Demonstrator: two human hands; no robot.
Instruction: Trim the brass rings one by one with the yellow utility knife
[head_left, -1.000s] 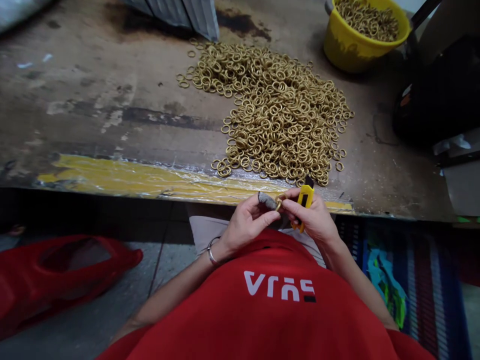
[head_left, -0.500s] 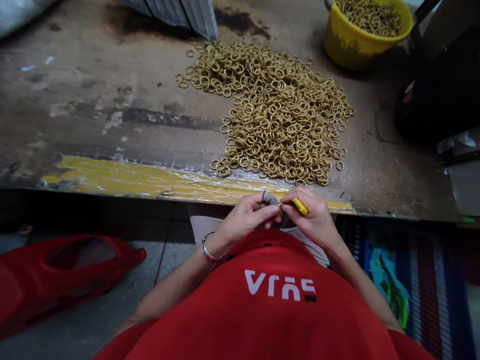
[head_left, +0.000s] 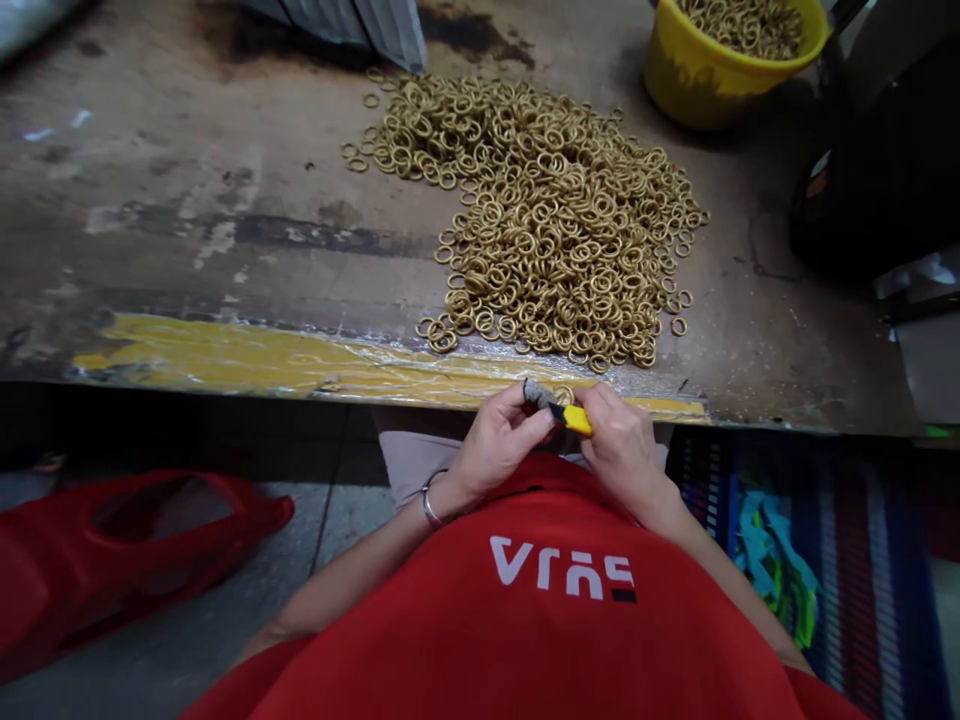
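Note:
My left hand [head_left: 499,440] pinches a single brass ring [head_left: 562,394] at the table's near edge; its thumb wears a grey cover [head_left: 535,393]. My right hand [head_left: 622,448] is closed round a yellow utility knife [head_left: 574,419], whose tip points left at the ring. Both hands meet just below the yellow-taped table edge [head_left: 300,362]. A big heap of brass rings [head_left: 540,215] lies on the table just beyond them.
A yellow bucket [head_left: 712,75] full of rings stands at the back right. A dark object [head_left: 877,180] sits at the right. A grey corrugated piece [head_left: 367,25] lies at the back. A red plastic bag [head_left: 112,550] rests on the floor at left, a striped mat [head_left: 787,560] at right.
The knife was upright in my right hand; it has turned down and now lies level with its tip at the ring. Both hands stayed at the table edge.

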